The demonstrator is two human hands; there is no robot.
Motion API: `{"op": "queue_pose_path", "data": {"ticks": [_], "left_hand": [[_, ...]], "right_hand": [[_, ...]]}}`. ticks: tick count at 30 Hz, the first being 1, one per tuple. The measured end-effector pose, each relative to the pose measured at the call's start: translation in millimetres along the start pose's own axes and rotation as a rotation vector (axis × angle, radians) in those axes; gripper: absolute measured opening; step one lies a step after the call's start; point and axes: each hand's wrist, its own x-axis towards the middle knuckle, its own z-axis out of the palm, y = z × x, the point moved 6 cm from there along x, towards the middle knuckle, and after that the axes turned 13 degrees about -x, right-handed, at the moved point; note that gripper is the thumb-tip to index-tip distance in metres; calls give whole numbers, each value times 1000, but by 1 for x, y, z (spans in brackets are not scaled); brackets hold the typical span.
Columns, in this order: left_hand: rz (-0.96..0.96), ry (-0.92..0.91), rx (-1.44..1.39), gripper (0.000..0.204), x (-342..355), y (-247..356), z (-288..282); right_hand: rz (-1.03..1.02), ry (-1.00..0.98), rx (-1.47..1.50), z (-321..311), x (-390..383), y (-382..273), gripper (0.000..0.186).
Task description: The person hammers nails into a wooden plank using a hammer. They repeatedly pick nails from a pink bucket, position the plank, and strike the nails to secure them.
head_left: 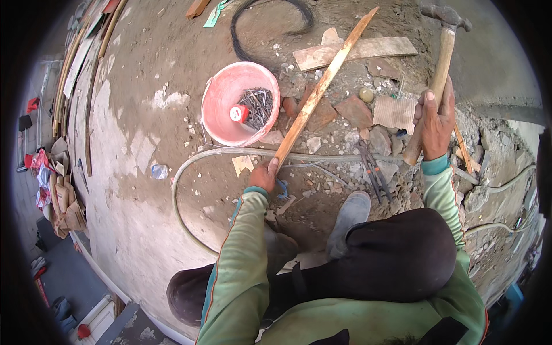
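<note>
My left hand is closed around the near end of a long, narrow wooden stick, which slants away up to the right and ends in a point. In my right hand is a hammer, gripped by its wooden handle with the metal head up. A pink bucket stands just beyond my left hand, tipped toward me in view. Inside it lie many loose nails and a small red container with a white top.
Pincers lie on the rubble by my right shoe. A hose curves across the dirt. Beyond are a flat board, broken bricks and a coil of black wire. Long poles stand at the left.
</note>
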Motion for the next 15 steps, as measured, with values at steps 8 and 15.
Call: {"op": "queue_pose_path", "data": {"ticks": [8, 15], "left_hand": [[-19, -59, 52, 84, -19, -14, -9], [-102, -104, 21, 87, -23, -6, -14]], "right_hand": [[-512, -464, -586, 32, -73, 38, 53], [-913, -404, -421, 47, -102, -34, 66]]}}
